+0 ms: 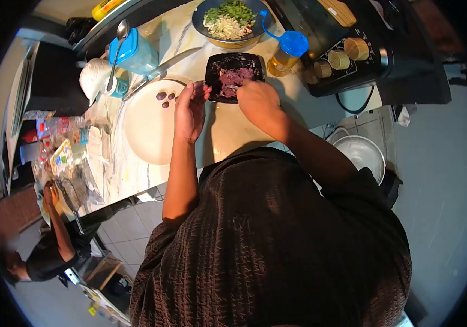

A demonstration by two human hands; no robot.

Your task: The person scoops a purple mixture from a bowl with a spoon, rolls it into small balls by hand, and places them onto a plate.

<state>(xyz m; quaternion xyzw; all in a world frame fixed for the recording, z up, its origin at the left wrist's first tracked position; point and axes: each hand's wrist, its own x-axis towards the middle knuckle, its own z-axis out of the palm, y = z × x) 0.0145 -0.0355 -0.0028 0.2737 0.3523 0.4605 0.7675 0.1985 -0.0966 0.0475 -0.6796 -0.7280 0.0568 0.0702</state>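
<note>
My right hand (259, 104) is closed at the near right edge of a square black bowl (211, 68). It grips what looks like a spoon (230, 88), whose metal end shows in the purple mash (243, 75); the handle is hidden by the fingers. Beside the bowl's left corner, my left hand (191, 111) is raised, palm turned inward and fingers loosely apart, with nothing visible in it. Several small purple balls (161, 96) lie on a round cream board (146, 133), partly behind my left hand.
A knife (160, 71) lies behind the board, near a blue-lidded container (141, 54). Farther back is a pan (211, 39) of chopped greens and pale bits. An oil bottle (281, 61) and an appliance with wooden knobs (339, 60) stand right. Another person's hand (51, 193) is at far left.
</note>
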